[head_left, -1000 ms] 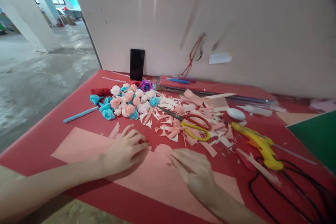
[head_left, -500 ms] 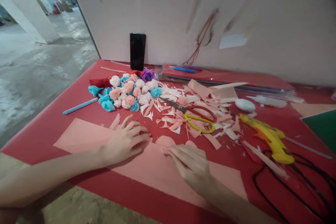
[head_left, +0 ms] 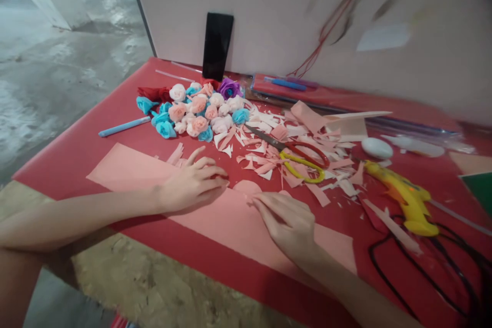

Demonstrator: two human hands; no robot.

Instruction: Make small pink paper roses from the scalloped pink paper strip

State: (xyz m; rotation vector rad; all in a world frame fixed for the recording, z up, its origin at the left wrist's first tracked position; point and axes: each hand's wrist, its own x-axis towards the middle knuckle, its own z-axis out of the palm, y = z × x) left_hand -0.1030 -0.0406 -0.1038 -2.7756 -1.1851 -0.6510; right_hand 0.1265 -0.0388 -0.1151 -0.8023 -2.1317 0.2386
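My left hand [head_left: 194, 185] lies on a long pink paper strip [head_left: 130, 171], fingers spread and pressing its far edge flat. My right hand [head_left: 286, 223] rests on the same strip further right, fingers held together and pinching the paper's scalloped edge beside a rounded pink tab [head_left: 246, 186]. Just beyond my hands are pink paper scraps [head_left: 269, 166] and scissors [head_left: 298, 156] with red and yellow handles.
A heap of small pink, white and blue paper roses [head_left: 196, 110] sits at the back left, near a blue pen [head_left: 123, 126] and a black phone [head_left: 217, 46] leaning on the wall. A yellow glue gun [head_left: 403, 197] with black cord lies right. The red table's [head_left: 69, 156] front edge is close.
The view has shifted down and left. My right hand has slid slightly along the strip's edge and its fingers have closed together; my left hand keeps pressing in place.
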